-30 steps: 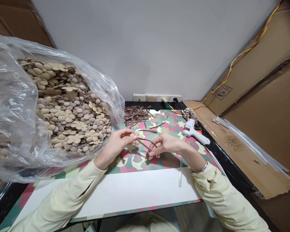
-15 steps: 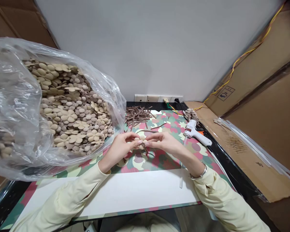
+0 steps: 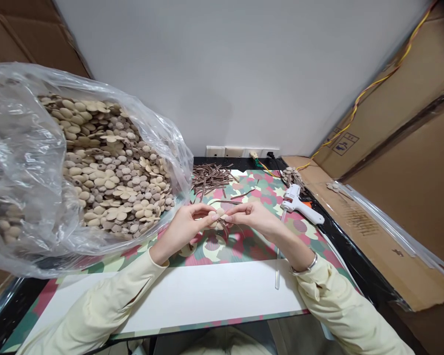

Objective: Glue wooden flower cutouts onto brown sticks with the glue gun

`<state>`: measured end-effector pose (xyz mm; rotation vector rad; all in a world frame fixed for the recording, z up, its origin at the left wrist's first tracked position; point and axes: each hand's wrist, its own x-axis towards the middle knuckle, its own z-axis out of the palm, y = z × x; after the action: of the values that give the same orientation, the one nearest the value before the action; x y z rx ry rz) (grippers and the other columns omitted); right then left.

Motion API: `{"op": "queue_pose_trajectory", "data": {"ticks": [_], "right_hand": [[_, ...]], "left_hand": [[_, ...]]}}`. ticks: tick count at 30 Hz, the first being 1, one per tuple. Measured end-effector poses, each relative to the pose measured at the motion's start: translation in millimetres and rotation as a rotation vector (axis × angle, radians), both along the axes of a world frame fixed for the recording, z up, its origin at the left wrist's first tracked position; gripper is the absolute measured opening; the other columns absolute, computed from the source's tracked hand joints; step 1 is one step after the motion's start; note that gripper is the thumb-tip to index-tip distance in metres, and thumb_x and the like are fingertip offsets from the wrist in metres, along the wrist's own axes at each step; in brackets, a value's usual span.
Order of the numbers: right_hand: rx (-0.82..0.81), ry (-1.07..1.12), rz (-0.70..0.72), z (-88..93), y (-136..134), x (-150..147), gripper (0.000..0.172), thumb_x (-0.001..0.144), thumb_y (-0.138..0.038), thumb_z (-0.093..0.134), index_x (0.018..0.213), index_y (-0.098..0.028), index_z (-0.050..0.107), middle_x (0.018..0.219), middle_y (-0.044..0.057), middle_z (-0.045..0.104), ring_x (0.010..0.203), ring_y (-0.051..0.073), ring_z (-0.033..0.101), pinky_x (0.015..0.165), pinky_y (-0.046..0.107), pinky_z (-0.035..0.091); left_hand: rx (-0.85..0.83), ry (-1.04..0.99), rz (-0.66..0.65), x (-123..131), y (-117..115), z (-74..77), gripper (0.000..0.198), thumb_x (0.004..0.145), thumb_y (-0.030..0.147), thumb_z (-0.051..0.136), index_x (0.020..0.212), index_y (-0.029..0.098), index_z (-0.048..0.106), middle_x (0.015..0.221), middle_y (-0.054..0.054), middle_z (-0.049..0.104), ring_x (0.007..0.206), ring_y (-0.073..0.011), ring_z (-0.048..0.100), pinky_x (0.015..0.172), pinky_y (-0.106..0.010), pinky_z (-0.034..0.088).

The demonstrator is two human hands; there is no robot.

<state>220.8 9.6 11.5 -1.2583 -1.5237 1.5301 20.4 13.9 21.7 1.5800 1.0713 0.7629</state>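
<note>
The left hand (image 3: 186, 223) and right hand (image 3: 258, 218) pinch opposite sides of a beige flower (image 3: 220, 211) above the patterned mat (image 3: 246, 249), apparently positioning its brown strips (image 3: 224, 228); the next move likely calls for steady fingertip pressure.

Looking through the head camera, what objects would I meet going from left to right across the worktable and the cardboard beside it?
Plastic bag → held pale flower → white glue gun → long clear sticks.

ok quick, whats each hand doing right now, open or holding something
Left hand: closed, pinching one side of a beige flower.
Right hand: closed, pinching the other side of the same flower.
</note>
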Motion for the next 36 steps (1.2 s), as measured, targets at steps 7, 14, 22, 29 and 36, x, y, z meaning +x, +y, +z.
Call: {"op": "queue_pose_trajectory", "data": {"ticks": [7,14,22,29,36], "right_hand": [[0.019,0.088,0.011,0.6,-4,-6,0.022,0.071,-0.035,0.067,0.081,-0.016,0.068,0.077,0.004,0.066,0.071,0.015,0.061,0.068,0.028,0.046],[0.02,0.156,-0.048,-8.8,-7,-14,0.025,0.067,-0.034,0.071,0.082,-0.016,0.06,0.071,0.003,0.067,0.06,0.014,0.06,0.057,0.026,0.046],[-0.094,0.182,0.007,-3.1,-6,-6,0.035,0.067,-0.031,0.073,0.093,-0.019,0.053,0.08,0.005,0.069,0.07,0.017,0.065,0.065,0.03,0.048],[-0.093,0.213,-0.011,-8.5,-5,-5,0.039,0.067,-0.023,0.073,0.096,-0.02,0.047,0.078,0.005,0.069,0.068,0.016,0.064,0.065,0.029,0.047],[-0.116,0.167,0.068,0.0,-6,-2,0.041,0.069,-0.031,0.072,0.099,-0.019,0.046,0.079,0.006,0.07,0.073,0.018,0.065,0.069,0.032,0.048]], "left_hand": [[0.154,0.037,0.045,2,-3,-7.9,0.027,0.077,0.04,0.057,0.089,0.017,0.066,0.083,-0.005,0.069,0.074,-0.0185,0.065,0.062,-0.023,0.049],[0.169,0.069,0.032,2,-3,-10.2,0.03,0.076,0.043,0.057,0.089,0.018,0.067,0.084,-0.004,0.07,0.072,-0.0179,0.063,0.059,-0.022,0.047],[0.168,0.078,0.06,2,0,-10.7,0.031,0.076,0.043,0.058,0.088,0.017,0.068,0.081,-0.004,0.07,0.069,-0.0169,0.062,0.057,-0.021,0.045],[0.06,-0.005,-0.024,0,-1,-10.5,0.033,0.077,0.043,0.057,0.095,0.016,0.065,0.089,-0.006,0.07,0.076,-0.0191,0.065,0.065,-0.024,0.05],[-0.029,-0.083,-0.074,-1,1,-11.3,0.029,0.076,0.039,0.06,0.092,0.015,0.064,0.085,-0.006,0.069,0.077,-0.0189,0.066,0.066,-0.024,0.051]]}}
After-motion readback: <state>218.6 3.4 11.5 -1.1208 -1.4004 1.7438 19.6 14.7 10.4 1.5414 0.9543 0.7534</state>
